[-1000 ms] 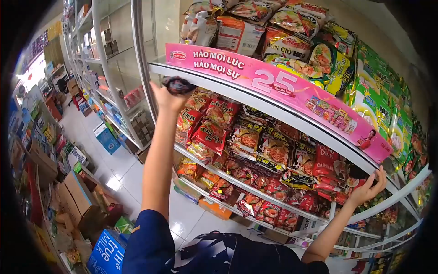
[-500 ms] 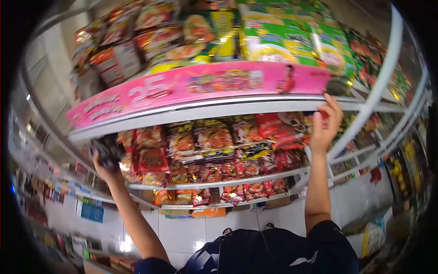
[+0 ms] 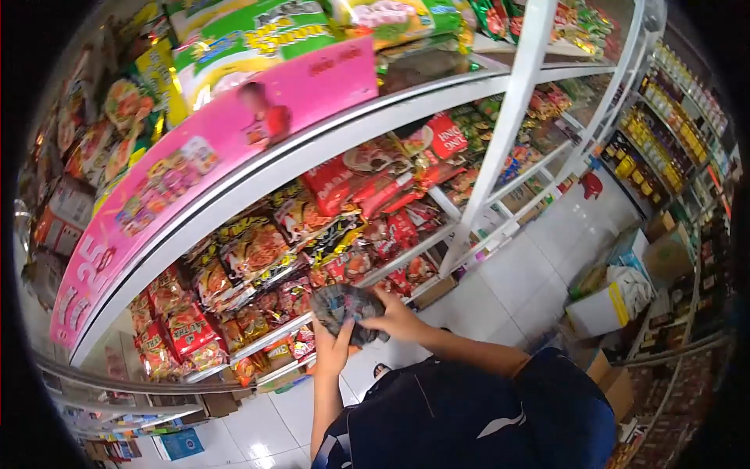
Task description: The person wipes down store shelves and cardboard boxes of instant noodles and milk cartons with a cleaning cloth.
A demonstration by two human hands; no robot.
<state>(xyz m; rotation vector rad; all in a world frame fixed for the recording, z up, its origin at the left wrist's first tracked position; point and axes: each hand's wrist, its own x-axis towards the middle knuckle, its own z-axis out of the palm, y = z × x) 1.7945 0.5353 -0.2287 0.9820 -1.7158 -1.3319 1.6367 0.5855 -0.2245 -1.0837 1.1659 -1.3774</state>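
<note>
A crumpled dark grey cloth (image 3: pixel 344 303) is bunched up in front of my body, between both hands. My left hand (image 3: pixel 331 350) grips it from the near left side, thumb pressed on the fabric. From the right, my right hand (image 3: pixel 397 319) holds the cloth too, with its fingers partly hidden by the folds. Just beyond the cloth are the lower shelves with red and black noodle packets (image 3: pixel 262 254). Above them runs a white shelf edge (image 3: pixel 328 133) with a pink promotional strip (image 3: pixel 180 176) along it.
Green noodle packs (image 3: pixel 258 43) lie on the top shelf. A white upright post (image 3: pixel 512 109) stands to the right. Cartons and a white bag (image 3: pixel 625 289) sit on the tiled floor (image 3: pixel 508 273) at right. Bottle shelves (image 3: pixel 664 125) stand farther back.
My view has turned to the right. My right hand has left the shelf edge and joined my left hand on the cloth, which has come down from the shelf's left end toward my body.
</note>
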